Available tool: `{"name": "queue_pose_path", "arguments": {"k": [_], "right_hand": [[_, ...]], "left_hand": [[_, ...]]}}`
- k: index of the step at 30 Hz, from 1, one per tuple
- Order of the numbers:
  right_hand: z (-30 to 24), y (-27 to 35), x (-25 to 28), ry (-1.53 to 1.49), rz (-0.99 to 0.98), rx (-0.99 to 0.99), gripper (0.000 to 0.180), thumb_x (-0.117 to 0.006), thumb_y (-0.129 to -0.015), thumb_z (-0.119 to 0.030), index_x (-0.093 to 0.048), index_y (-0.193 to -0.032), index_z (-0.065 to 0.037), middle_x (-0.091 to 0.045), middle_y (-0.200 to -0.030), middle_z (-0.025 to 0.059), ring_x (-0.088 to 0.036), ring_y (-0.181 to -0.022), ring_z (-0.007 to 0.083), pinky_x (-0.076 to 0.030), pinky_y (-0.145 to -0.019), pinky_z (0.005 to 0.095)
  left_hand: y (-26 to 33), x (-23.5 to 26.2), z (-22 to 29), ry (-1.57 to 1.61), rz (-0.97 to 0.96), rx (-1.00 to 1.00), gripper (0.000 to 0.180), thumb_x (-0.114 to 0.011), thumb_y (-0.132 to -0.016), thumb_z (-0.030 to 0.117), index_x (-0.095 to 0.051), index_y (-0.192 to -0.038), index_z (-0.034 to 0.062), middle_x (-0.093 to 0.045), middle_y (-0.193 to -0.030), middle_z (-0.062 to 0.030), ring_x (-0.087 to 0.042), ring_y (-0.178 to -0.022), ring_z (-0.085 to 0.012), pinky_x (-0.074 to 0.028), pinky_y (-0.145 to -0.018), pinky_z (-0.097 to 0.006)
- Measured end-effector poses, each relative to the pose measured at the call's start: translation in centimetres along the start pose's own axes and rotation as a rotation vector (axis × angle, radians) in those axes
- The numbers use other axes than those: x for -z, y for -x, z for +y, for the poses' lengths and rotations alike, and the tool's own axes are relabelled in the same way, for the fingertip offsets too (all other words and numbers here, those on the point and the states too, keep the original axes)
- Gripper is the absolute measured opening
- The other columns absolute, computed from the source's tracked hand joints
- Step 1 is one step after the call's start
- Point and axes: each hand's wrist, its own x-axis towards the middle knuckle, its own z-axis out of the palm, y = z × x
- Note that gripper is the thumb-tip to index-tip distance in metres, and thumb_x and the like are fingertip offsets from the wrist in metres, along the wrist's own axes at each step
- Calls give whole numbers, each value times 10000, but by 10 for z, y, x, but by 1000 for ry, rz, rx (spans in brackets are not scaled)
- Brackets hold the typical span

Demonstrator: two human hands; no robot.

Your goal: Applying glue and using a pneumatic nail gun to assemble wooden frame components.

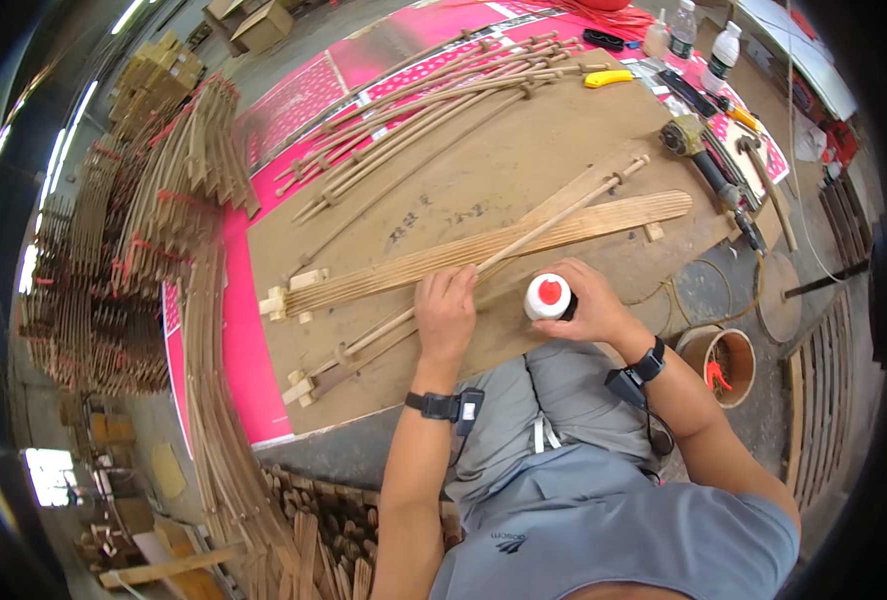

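My left hand [444, 318] is closed around the middle of a thin round wooden rod [553, 222], which slants from lower left to upper right. Small collars sit near both ends of the rod. My right hand [597, 302] grips a white bottle [534, 301] with a red cap top, held near the table's front edge. Beyond my hands lies a long grooved wooden slat [403, 270] with a rounded right end; the rod crosses over it. Small wooden blocks [275, 303] stand at the slat's left end, and another block [300, 388] is at the rod's lower left end.
Several similar rods [433, 105] lie across the far side of the brown board [443, 215]. A power tool [708, 165], a hammer [763, 185] and a yellow-handled cutter [608, 78] rest at the right. Bundled slats [203, 350] are stacked left; a bucket [693, 350] stands right.
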Motion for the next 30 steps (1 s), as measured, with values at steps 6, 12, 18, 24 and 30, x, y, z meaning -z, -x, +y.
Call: {"name": "queue_pose_path", "arguments": {"k": [6,12,18,24,30], "right_hand": [[3,2,-2,-4,6,-25,576,-899,-677,-303,-682,-1135,-27,-695,-1101,164,-666,-1008,365,-539,-896,427],[4,3,-2,37,0,-35,583,-884,-678,-337,-684,-1127,-23,-686,-1079,169,-660,-990,376,-539,-879,426],[1,-1,-2,73,33,37,585,-906,-693,-347,-679,-1124,-23,-678,-1010,171,-652,-912,367,-540,-814,432],[1,0,-2,61,12,18,591,-906,-691,-346,-676,-1128,-20,-677,-1007,170,-652,-916,370,-541,-819,432],[3,2,-2,89,10,12,604,-905,-688,-348,-674,-1137,-16,-682,-1019,173,-654,-936,375,-543,-835,432]], "left_hand": [[4,0,-2,53,47,-2,191,-780,-842,65,-754,-1029,96,-682,-944,-49,-635,-899,-275,-515,-795,-412],[5,5,-3,67,52,9,189,-782,-839,62,-755,-1024,92,-685,-939,-54,-637,-899,-277,-519,-792,-410],[4,6,-5,73,24,44,170,-767,-858,65,-756,-1027,79,-692,-935,-75,-637,-894,-298,-517,-801,-421],[4,3,-9,35,16,25,183,-774,-846,74,-749,-1028,82,-684,-939,-57,-632,-908,-277,-512,-809,-409],[3,3,-7,15,26,27,181,-776,-846,81,-749,-1024,85,-682,-937,-53,-630,-906,-275,-505,-803,-403]]}}
